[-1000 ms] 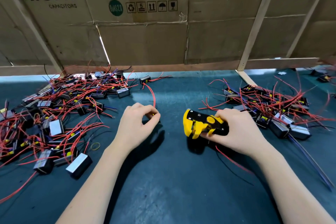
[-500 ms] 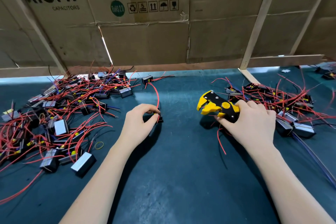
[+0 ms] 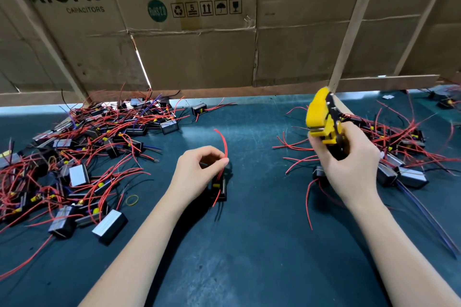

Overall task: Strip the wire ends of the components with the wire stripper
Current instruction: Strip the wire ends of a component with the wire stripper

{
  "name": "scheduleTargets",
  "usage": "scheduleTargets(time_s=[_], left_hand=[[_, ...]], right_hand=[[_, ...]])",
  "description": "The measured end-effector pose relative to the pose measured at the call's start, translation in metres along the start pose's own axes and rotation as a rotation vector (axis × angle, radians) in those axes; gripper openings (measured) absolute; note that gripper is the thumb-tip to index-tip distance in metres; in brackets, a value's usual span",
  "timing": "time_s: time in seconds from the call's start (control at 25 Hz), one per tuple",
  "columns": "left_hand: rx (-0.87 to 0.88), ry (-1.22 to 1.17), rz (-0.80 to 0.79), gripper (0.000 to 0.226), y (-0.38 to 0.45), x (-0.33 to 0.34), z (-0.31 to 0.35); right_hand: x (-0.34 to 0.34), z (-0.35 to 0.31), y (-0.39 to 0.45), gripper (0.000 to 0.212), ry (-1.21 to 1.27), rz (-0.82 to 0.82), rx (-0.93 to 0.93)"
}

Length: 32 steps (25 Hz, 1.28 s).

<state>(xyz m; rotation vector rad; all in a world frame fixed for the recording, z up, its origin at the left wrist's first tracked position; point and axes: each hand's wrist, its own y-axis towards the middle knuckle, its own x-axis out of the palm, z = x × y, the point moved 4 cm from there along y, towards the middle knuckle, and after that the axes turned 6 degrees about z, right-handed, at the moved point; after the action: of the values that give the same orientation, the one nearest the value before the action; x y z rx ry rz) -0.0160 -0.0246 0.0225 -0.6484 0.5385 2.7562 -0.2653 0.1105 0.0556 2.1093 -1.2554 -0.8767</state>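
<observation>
My left hand pinches a red wire between thumb and forefinger; the wire curves upward from the fingers. Its small black component hangs just below the hand over the dark green mat. My right hand grips the yellow and black wire stripper by its handles, raised with the yellow jaws pointing up and left. The stripper is well to the right of the held wire, not touching it.
A big pile of black components with red wires covers the mat on the left. A second pile lies behind and right of my right hand. A yellow rubber band lies near the left pile. Cardboard walls close the back.
My right hand has lifted the wire stripper off the mat and tilted its jaws upward. My left hand has raised the component, whose red wire now stands up above the fingers.
</observation>
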Motion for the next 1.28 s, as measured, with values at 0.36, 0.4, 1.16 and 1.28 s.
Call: scheduleTargets(time_s=[0.36, 0.4, 1.16, 1.28], left_hand=[[0.041, -0.089, 0.058, 0.031, -0.004, 0.001, 0.013], [0.15, -0.003, 0.017, 0.036, -0.003, -0.003, 0.017], [0.395, 0.23, -0.127, 0.01, -0.016, 0.022, 0.028], [0.322, 0.168, -0.067, 0.008, -0.015, 0.023, 0.026]], right_hand=[[0.014, -0.009, -0.008, 0.039, -0.154, -0.125, -0.24], [0.015, -0.009, -0.008, 0.041, -0.18, -0.126, -0.251], [0.04, -0.011, -0.03, 0.063, 0.653, -0.667, 0.615], [0.037, -0.011, -0.031, 0.051, 0.582, -0.816, 0.58]])
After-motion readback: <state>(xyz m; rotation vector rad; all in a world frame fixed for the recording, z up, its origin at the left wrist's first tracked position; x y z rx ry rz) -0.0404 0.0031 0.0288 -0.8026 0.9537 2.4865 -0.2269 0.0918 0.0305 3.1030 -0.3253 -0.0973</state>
